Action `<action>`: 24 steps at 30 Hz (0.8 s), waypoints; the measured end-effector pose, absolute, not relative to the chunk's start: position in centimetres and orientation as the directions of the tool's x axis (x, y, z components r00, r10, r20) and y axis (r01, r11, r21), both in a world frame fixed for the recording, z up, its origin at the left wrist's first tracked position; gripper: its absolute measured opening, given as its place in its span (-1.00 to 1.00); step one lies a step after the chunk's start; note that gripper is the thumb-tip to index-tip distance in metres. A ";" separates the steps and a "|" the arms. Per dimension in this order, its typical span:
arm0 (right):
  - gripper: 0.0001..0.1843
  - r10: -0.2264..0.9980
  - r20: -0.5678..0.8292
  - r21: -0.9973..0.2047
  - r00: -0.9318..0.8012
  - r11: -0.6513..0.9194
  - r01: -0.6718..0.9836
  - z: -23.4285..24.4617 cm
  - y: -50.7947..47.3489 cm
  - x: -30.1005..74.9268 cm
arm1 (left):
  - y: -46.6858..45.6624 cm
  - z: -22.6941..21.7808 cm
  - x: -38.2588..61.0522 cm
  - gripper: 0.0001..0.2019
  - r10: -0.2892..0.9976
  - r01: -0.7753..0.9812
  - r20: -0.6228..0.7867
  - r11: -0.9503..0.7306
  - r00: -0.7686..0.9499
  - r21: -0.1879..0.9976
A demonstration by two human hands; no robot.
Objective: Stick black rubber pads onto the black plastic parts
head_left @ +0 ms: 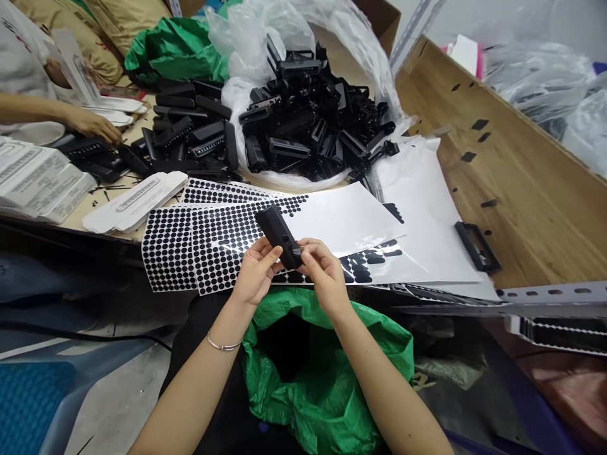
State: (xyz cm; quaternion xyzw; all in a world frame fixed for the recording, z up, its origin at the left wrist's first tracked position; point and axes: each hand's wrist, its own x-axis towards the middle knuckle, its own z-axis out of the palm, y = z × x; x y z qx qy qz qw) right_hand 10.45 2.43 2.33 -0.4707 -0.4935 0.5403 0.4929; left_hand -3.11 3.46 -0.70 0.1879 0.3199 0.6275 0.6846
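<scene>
Held casing (277,232) apparently plain black

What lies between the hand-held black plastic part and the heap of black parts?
Head view: going from the black plastic part to the heap, a sheet of round black dots, partly plain white, then the plastic bag's near edge.

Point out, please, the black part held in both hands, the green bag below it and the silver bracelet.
Black part (277,234): head view, middle of its upward-facing side.
Green bag (322,407): head view, its crumpled near side.
Silver bracelet (224,347): head view, middle of its visible band.
</scene>
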 end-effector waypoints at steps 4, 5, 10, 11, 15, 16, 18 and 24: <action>-0.70 0.995 -0.057 -0.994 -0.087 -0.065 -0.093 2.6 2.3 10.6 | 3.5 -0.6 -3.2 -0.61 0.976 -0.736 -0.215 0.157 0.016 0.658; -0.71 0.996 -0.035 -0.997 -0.077 -0.041 -0.072 2.6 2.3 10.5 | 3.4 -0.6 -3.2 -0.61 0.977 -0.737 -0.213 0.157 0.019 0.657; -0.74 0.999 0.022 -1.000 -0.048 0.022 0.002 2.5 2.2 10.3 | 3.4 -0.8 -3.0 -0.64 0.979 -0.744 -0.205 0.145 0.011 0.652; -0.75 0.999 0.024 -1.000 -0.044 0.024 0.007 2.4 2.2 10.3 | 3.4 -0.8 -3.0 -0.65 0.979 -0.740 -0.202 0.142 0.009 0.658; -0.76 0.999 0.031 -0.999 -0.030 0.031 0.009 2.2 2.3 10.3 | 3.4 -1.0 -2.9 -0.67 0.983 -0.730 -0.186 0.130 0.005 0.671; -0.76 0.999 0.034 -0.999 -0.024 0.034 0.010 2.2 2.3 10.3 | 3.4 -1.0 -2.9 -0.67 0.983 -0.731 -0.185 0.130 0.005 0.670; -0.78 0.999 0.042 -0.999 -0.014 0.042 0.010 2.1 2.3 10.2 | 3.4 -1.0 -2.9 -0.65 0.982 -0.734 -0.190 0.135 0.009 0.665; -0.80 0.997 0.078 -0.996 -0.020 0.079 0.037 1.9 2.3 10.2 | 3.3 -1.0 -3.0 -0.64 0.980 -0.731 -0.197 0.140 0.007 0.668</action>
